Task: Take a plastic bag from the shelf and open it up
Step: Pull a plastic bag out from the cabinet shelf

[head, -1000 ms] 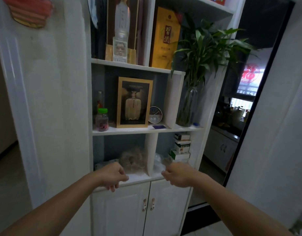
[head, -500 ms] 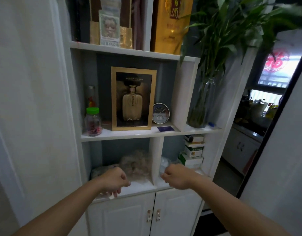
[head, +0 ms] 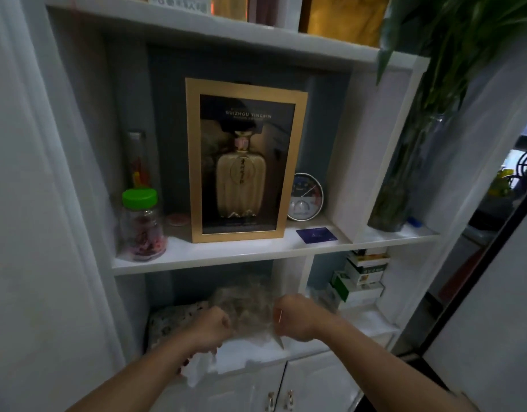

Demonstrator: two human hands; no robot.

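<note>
A crumpled bundle of clear plastic bags (head: 244, 304) lies in the lower left compartment of the white shelf (head: 226, 263). My left hand (head: 210, 325) is at the bundle's left edge with fingers closed. A crinkled white plastic bag (head: 198, 371) hangs from under it over the shelf's front edge. My right hand (head: 294, 321) is a closed fist touching the bundle's right side, in front of the compartment divider. Whether it grips any plastic is hidden.
A speckled pad (head: 173, 319) lies left of the bundle. Stacked small boxes (head: 360, 278) fill the lower right compartment. Above stand a green-lidded jar (head: 141, 230), a gold-framed bottle box (head: 244, 162), a round gauge (head: 305, 197), a blue card (head: 317, 234) and a plant vase (head: 396, 188). Cabinet doors (head: 280, 396) are below.
I have come closer to the shelf. Both hands moved in to the bag bundle in the lower compartment, and a white bag now hangs under my left hand.
</note>
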